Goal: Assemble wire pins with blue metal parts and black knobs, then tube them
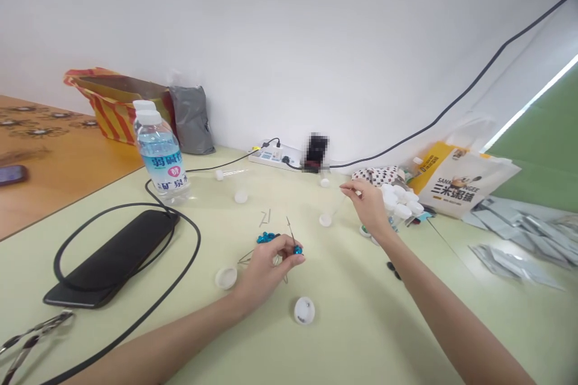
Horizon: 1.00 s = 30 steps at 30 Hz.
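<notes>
My left hand (271, 261) is closed, its thumb and fingers pinching a shiny blue bead (297, 249) with a thin metal pin (290, 227) sticking up beside it. Just behind those fingers lies a small pile of blue beads (267, 237). To the right, my right hand (368, 204) hovers over the table with fingertips pinched together. Something faint and clear seems to run down from them toward a white cap (326, 220); what it is I cannot make out. Two small white round dishes (304, 310) stand near my left hand, the nearer one with tiny dark bits inside.
A black phone-like slab (112, 258) and looped black cable lie at left, near water bottles (160, 156). A power strip (275, 155) sits by the wall. White-lidded jars (401, 200), a paper bag (469, 183) and silver packets (519, 264) are at right.
</notes>
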{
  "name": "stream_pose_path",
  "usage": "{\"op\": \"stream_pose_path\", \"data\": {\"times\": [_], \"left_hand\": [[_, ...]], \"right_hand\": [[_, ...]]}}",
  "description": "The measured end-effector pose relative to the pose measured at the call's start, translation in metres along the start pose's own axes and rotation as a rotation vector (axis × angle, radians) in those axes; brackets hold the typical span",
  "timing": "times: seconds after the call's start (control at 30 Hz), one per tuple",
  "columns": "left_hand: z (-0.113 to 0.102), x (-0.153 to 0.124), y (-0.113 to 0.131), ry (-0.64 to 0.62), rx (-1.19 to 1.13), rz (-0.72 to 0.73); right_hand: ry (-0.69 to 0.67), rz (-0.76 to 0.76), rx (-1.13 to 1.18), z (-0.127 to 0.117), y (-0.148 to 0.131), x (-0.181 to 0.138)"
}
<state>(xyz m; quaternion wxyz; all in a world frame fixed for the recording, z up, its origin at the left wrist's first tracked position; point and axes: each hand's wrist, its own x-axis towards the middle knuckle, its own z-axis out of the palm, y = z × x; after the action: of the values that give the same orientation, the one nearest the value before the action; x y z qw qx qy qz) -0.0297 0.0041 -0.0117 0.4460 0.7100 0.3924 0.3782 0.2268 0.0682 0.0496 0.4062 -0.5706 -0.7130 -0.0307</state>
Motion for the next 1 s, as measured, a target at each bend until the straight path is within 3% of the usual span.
{"op": "stream_pose_path", "data": {"times": [0.4,0.7,0.8,0.9,0.93,1.0], "left_hand": [[0.002,0.002,-0.001,0.0,-0.002,0.021],[0.001,0.001,0.001,-0.037,-0.051,0.005],[0.002,0.0,-0.002,-0.022,-0.051,0.0],[0.002,-0.001,-0.006,0.003,-0.092,-0.011],[0.002,-0.002,-0.006,0.002,-0.123,-0.014],[0.003,-0.002,-0.006,-0.011,-0.192,-0.021]], "right_hand": [[-0.236,0.087,0.05,-0.003,-0.008,0.0],[-0.252,0.127,0.048,-0.004,-0.019,-0.016],[-0.12,0.069,0.043,-0.017,-0.021,-0.024],[0.013,0.066,-0.105,-0.038,-0.022,-0.039],[-0.014,0.079,-0.197,-0.046,-0.021,-0.046],[-0.192,0.133,-0.378,-0.059,-0.016,-0.062]]}}
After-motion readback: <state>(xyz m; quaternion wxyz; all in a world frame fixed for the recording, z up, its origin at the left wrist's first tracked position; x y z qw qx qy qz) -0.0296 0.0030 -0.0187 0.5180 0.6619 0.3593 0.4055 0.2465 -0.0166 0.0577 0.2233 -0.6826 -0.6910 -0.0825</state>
